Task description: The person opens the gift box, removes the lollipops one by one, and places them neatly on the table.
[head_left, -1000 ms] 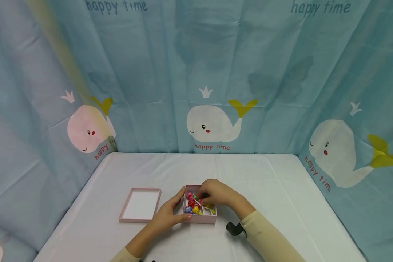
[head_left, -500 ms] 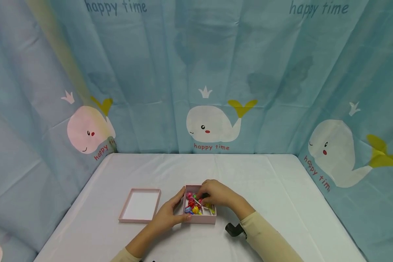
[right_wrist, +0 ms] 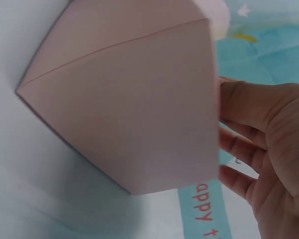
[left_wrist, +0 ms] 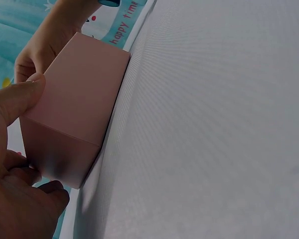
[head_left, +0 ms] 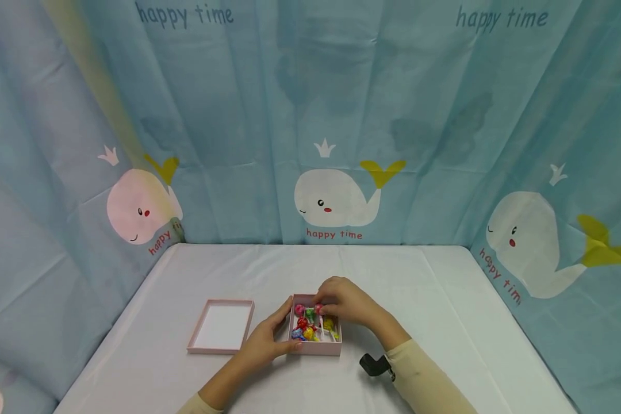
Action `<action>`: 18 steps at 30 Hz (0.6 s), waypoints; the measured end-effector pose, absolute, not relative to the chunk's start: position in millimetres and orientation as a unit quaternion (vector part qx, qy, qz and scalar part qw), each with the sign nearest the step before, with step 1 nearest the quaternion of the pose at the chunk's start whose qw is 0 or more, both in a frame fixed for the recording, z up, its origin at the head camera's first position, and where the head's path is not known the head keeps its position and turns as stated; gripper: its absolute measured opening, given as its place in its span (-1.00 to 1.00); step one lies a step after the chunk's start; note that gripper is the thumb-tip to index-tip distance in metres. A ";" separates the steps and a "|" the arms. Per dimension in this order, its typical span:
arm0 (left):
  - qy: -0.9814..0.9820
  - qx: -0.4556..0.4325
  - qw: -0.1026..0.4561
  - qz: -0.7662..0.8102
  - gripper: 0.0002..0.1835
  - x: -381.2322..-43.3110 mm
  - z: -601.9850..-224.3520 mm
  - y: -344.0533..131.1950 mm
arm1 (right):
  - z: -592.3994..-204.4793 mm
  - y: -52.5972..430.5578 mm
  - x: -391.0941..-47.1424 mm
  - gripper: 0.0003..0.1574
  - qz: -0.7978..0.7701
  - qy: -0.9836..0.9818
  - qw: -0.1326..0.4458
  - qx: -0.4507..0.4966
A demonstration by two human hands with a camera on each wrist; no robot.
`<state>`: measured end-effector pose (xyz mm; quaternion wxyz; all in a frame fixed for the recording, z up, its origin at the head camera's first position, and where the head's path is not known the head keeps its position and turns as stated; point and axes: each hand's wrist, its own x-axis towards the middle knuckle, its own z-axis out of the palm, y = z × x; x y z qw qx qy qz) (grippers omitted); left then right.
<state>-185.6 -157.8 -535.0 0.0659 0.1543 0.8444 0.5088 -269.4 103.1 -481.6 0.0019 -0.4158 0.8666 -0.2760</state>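
Note:
In the head view, a pink box (head_left: pixel 318 348) stands on the white table with several wrapped lollipops (head_left: pixel 302 322) inside. My left hand (head_left: pixel 265 339) grips its near left corner, the thumb on the front wall and the fingers along the left side. The left wrist view shows that thumb on the pink wall. My right hand (head_left: pixel 349 302) reaches over the box's far right part, thumb and forefinger at a pink lollipop (head_left: pixel 318 309) whose white stick points toward me. In the right wrist view the fingertips are hidden behind the box wall.
The pink-rimmed box lid (head_left: pixel 221 326), white inside, lies to the left of the box. A black wrist device (head_left: pixel 374 365) sits by the right sleeve. A blue curtain (head_left: pixel 238 201) printed with whales encloses the table (head_left: pixel 419 287) at the back and sides.
My right hand has shifted slightly away from me inside the box. The pink lollipop has moved the same way and its stick has turned straighter. The left hand and the box stay put.

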 end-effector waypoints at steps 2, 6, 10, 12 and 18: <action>0.844 0.153 0.065 0.510 0.14 -185.3 -534.8 -157.6 | -478.0 105.6 -268.6 -0.76 -0.291 0.862 -0.012 -0.415; 0.843 0.153 0.063 0.512 0.15 -185.3 -534.4 -156.6 | -474.7 112.3 -268.1 -0.76 -0.312 0.857 -0.039 -0.408; 0.845 0.150 0.064 0.509 0.15 -185.4 -534.8 -155.6 | -471.9 121.4 -266.0 -0.73 -0.337 0.855 -0.058 -0.390; 0.847 0.150 0.062 0.507 0.14 -185.4 -535.3 -155.2 | -469.2 126.8 -263.9 -0.72 -0.355 0.851 -0.066 -0.381; 0.846 0.145 0.062 0.508 0.13 -185.5 -536.1 -155.1 | -462.5 145.8 -258.3 -0.70 -0.388 0.846 -0.088 -0.356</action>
